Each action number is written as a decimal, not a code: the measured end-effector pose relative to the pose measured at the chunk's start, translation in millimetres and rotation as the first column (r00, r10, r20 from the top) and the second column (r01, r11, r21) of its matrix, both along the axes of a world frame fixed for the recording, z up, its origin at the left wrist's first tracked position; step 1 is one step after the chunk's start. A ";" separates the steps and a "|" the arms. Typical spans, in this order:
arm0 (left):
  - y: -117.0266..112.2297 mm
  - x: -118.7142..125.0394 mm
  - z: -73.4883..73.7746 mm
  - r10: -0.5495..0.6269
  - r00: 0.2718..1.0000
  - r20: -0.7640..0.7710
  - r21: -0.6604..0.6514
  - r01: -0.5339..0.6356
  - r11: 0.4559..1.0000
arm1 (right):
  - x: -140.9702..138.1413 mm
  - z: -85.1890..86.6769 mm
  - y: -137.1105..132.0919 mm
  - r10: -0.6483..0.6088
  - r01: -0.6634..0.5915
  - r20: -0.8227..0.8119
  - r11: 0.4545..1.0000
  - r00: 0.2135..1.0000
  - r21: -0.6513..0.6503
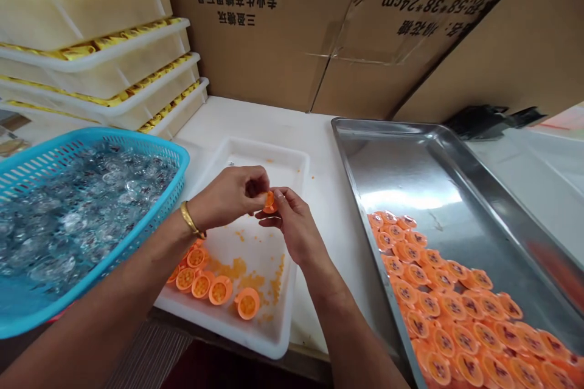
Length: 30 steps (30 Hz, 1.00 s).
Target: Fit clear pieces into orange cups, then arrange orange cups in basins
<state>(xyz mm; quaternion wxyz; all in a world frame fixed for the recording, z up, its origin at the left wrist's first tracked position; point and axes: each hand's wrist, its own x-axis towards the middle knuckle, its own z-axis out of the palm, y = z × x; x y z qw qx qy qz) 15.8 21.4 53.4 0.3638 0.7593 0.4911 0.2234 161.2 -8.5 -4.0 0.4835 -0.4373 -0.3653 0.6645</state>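
Above the white plastic tray point(281, 340), both hands meet at a small orange cup point(270, 202). My right hand point(295, 219) grips it between thumb and fingers. My left hand point(237, 194), with a gold bracelet at the wrist, pinches at the cup's near side; its fingertips partly cover the cup, and I cannot tell whether they hold a separate piece. Several orange cups filled with small yellow-orange bits point(220, 290) stand at the tray's near left. Loose bits point(237, 268) are scattered over the tray floor.
A blue basket point(180, 161) of clear plastic pieces stands at left. Behind it are stacked white trays point(137, 76) with yellow packets. At right, a metal tray point(392, 322) carries rows of covered orange cups point(451, 310). Cardboard boxes point(283, 55) line the back.
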 end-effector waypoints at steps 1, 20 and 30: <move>-0.3 4.6 3.7 -0.018 0.998 -0.059 0.077 0.022 0.997 | -1.5 -0.9 -0.3 0.018 -0.018 -0.005 1.000 1.000 -0.006; 5.8 -25.5 -33.0 0.357 0.933 0.050 0.027 -0.359 0.933 | 6.1 2.2 1.9 -0.008 -0.005 -0.169 0.997 0.986 -0.076; 11.5 -18.1 -69.8 0.134 0.760 -0.636 0.160 -0.040 0.986 | 18.7 1.7 5.6 -0.086 0.085 0.085 0.996 0.993 0.017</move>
